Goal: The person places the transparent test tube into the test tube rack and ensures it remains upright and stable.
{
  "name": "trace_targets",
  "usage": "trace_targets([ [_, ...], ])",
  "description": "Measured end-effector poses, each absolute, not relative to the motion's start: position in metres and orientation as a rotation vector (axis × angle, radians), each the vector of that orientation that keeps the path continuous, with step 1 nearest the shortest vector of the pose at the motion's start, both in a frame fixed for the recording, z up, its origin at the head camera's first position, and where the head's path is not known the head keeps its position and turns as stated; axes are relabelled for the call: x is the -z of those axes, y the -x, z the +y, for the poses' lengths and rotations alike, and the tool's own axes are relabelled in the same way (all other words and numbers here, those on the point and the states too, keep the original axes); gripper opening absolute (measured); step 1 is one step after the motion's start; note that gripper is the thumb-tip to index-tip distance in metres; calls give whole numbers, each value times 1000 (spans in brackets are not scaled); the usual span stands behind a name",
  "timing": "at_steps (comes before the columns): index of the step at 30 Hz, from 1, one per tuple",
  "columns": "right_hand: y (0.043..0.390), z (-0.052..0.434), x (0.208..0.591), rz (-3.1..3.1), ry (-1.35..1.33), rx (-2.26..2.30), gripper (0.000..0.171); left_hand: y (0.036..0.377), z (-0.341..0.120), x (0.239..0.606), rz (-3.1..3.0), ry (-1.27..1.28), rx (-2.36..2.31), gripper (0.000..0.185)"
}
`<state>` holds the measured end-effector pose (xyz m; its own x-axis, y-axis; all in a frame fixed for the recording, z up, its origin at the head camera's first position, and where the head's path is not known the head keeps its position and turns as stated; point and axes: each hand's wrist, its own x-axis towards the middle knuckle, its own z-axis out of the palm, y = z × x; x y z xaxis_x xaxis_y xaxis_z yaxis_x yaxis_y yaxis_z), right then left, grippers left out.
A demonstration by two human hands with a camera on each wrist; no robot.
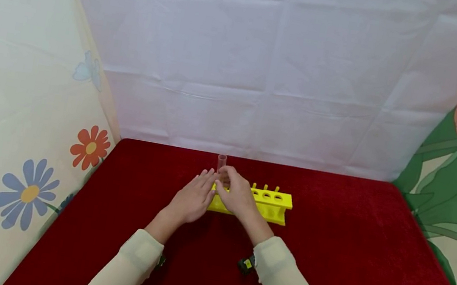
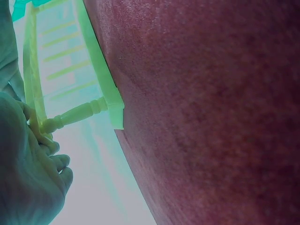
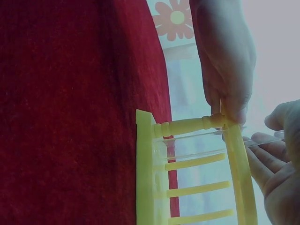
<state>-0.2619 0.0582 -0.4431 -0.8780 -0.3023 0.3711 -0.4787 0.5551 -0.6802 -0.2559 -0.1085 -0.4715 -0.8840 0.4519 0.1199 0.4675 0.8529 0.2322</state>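
A yellow test tube rack (image 1: 278, 199) stands on the red tabletop, seen from the side in the left wrist view. My left hand (image 1: 194, 197) grips the rack's left end, its thumb over the top plate and fingers below in the right wrist view. A clear test tube (image 1: 222, 160) stands upright in the hole nearest that end, its lower part showing between the plates. Around the tube's upper part is my right hand (image 1: 237, 196), thumb and fingers spread apart with a gap beside the glass.
Round holes and several short yellow pegs (image 1: 277, 189) run along the rack to the right. A small dark device (image 1: 245, 265) shows beside the right sleeve. White cloth (image 1: 264, 93) hangs behind the red tabletop (image 1: 349, 263), with flower-printed walls at both sides.
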Motion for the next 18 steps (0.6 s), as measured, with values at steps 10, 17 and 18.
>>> trace_targets([
  [10,263,61,445,-2590,-650,-1232,26,255,-107,471,-2987,733,407,56],
  [17,263,61,445,-2606,-636,-1246,27,255,-107,470,-2991,733,391,57],
  [18,264,61,445,-2610,-635,-1246,28,255,-107,470,-2989,734,387,56],
])
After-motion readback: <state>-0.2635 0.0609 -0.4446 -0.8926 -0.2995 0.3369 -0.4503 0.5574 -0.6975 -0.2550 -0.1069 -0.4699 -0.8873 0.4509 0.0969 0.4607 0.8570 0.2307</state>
